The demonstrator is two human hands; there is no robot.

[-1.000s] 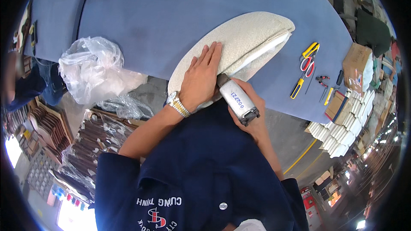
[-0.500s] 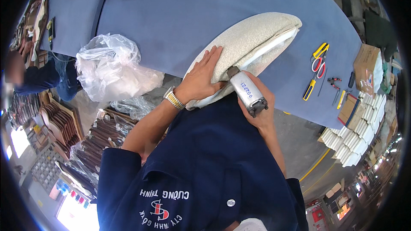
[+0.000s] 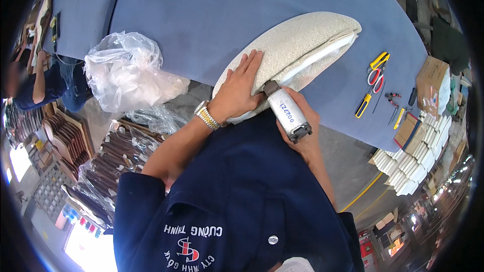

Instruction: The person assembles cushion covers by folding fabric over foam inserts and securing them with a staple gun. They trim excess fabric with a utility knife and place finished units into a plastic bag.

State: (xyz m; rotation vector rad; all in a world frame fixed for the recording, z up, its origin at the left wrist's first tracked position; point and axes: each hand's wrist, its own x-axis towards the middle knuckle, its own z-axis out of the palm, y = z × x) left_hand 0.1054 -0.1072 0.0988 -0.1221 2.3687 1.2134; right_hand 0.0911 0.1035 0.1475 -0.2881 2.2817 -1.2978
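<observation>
Crumpled plastic [image 3: 123, 73] sits left — a cardboard box [image 3: 430, 81] right.

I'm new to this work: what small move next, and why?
Perhaps press the nose of the silver tool against the beige padded piece: the right hand grips the tool with its nose near the open side, and the left hand lies flat on top.

Blue table [image 3: 201, 30] evenly lit; blown-out glare lower left, bright specks lower right; black rim, edges bent.
</observation>
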